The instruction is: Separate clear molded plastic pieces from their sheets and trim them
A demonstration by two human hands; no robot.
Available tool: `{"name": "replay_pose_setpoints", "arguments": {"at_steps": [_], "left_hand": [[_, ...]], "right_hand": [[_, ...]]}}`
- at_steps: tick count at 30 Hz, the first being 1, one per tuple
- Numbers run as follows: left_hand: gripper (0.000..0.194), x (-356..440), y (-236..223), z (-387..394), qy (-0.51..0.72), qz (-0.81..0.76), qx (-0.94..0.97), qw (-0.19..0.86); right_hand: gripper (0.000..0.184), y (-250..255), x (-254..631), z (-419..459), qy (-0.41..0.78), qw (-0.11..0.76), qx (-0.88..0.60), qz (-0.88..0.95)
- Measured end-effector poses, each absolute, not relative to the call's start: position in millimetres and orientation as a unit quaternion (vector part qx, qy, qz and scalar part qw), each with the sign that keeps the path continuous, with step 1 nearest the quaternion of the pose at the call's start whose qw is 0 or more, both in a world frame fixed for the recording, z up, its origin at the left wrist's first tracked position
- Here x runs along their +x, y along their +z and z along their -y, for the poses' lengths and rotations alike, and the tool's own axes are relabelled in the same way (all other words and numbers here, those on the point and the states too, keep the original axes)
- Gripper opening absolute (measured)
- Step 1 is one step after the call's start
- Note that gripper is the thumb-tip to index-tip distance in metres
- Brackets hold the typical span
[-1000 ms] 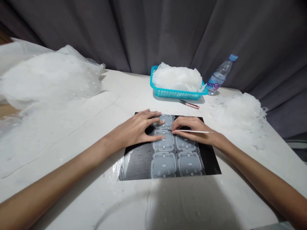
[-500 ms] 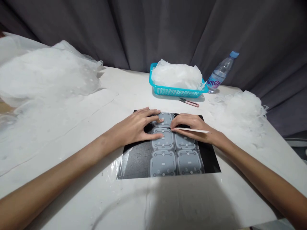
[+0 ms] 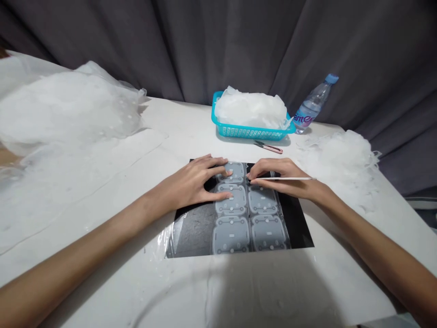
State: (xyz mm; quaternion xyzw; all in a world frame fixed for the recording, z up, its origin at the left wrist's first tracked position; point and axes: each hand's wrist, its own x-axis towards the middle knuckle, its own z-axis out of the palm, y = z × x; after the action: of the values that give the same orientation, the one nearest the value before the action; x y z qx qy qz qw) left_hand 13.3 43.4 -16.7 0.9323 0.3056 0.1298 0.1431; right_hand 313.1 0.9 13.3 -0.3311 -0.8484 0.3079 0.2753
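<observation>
On a black sheet (image 3: 296, 223) lies a grid of grey, rounded-square pieces (image 3: 231, 234) under clear film, printed with small white marks. My left hand (image 3: 201, 180) rests flat with its fingers apart, and the fingertips press on the upper left pieces. Pinched in my right hand (image 3: 278, 175) is a slim white pen-like tool (image 3: 290, 178); its tip is hidden at the fingers. That hand hovers at or touches the upper right piece, near the gap between the two columns; contact is hard to tell.
Behind the sheet stand a turquoise basket (image 3: 254, 132) holding white material and a water bottle (image 3: 312, 107). Small thread snips (image 3: 269, 147) lie before the basket. A big translucent white bundle (image 3: 68, 100) is at left, a smaller white heap (image 3: 348, 155) at right. A dark curtain (image 3: 218, 41) hangs behind.
My right hand has shifted slightly right and up, off the gap between the pieces, and the tool has swung flatter. My left hand holds its place.
</observation>
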Motion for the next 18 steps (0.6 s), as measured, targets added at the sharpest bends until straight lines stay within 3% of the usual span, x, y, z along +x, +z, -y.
{"name": "replay_pose_setpoints", "arguments": {"at_steps": [18], "left_hand": [[0.068, 9.9, -19.1, -40.2, 0.140, -0.308, 0.930, 0.142]], "right_hand": [[0.014, -4.3, 293.8, 3.8, 0.126, 0.233, -0.290, 0.920]]}}
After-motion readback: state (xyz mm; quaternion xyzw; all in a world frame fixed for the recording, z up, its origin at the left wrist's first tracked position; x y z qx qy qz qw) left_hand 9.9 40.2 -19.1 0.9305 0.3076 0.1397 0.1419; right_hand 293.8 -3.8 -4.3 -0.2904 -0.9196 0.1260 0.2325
